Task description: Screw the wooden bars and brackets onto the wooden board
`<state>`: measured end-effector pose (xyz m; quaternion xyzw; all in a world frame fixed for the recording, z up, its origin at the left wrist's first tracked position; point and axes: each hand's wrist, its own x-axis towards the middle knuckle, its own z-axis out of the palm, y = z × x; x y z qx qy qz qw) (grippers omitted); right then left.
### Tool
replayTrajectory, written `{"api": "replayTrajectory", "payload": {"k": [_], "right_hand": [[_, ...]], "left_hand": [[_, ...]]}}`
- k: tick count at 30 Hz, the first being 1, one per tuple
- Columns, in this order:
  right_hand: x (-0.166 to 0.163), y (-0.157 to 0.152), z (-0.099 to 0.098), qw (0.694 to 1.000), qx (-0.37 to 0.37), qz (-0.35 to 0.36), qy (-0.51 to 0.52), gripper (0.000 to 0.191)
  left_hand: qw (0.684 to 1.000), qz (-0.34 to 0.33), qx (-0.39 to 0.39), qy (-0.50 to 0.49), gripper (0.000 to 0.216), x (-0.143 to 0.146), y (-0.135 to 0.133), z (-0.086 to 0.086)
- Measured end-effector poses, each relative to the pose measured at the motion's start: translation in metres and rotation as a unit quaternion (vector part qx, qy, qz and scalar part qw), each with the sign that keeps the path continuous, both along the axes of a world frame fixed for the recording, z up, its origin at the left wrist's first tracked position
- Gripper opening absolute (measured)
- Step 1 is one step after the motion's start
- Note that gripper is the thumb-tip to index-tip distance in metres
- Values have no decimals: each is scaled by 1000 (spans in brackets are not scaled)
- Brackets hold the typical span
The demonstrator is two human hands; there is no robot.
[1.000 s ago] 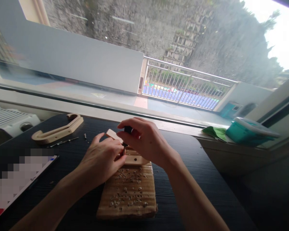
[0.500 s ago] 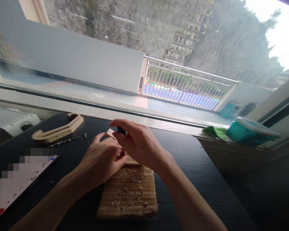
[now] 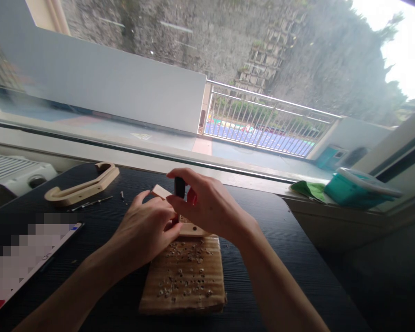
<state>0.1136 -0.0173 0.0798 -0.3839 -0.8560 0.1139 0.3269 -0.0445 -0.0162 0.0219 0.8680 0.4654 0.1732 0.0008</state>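
Note:
My right hand (image 3: 207,203) is closed around the upright black handle (image 3: 180,187) of a screwdriver-like tool, which also shows some red. Its shaft runs down beside the fingertips of my left hand (image 3: 152,219), and its tip is hidden. My left hand is closed, pressing on a pale wooden piece (image 3: 190,229) that has a dark hole in it. Part of that piece sticks up beyond the knuckles. Beneath its near edge is a corrugated cardboard block (image 3: 185,276), pitted with holes and crumbs.
A curved wooden piece (image 3: 81,186) lies at the far left of the black table (image 3: 266,263), near a thin metal rod (image 3: 91,204) and a small metal bit (image 3: 122,195). A flat panel, partly pixelated, is at left. A teal tub (image 3: 358,189) and green cloth (image 3: 309,190) sit on the windowsill.
My right hand has shifted slightly right, showing more of the black handle, the red part and the hole in the wooden piece. My left hand stays nearly still.

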Motion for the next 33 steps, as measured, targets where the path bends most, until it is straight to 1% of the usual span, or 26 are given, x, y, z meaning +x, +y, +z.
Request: {"api": "replayTrajectory", "payload": {"k": [3,5,8,13,19,24,29,33], "right_hand": [[1,-2,1,1000,-9,24,2,38],[0,-2,1,999,-11,30,10,33],[-2,0,-1,999,-6,26,19,28],[-4,3,-3,1000,3,3,20,26],[1,-3,2,1000,4,23,11,26],[-2,-2,0,1000,5,21,18,22],[-8,1,-4,1000,13,-6,6,24],[-4,-4,-1,1000,6,26,-4,30]], "left_hand": [[1000,-6,0,-6,20,0,-1,2],[1000,-3,-1,-10,21,1,-1,2],[1000,0,-4,-10,21,1,-1,2],[1000,-4,-7,-8,19,1,1,0],[1000,-6,16,1,21,0,0,0],[1000,-7,7,-17,21,0,-1,1],[1000,-6,1,-20,18,1,1,-1],[999,-8,7,-30,19,0,1,-1]]}}
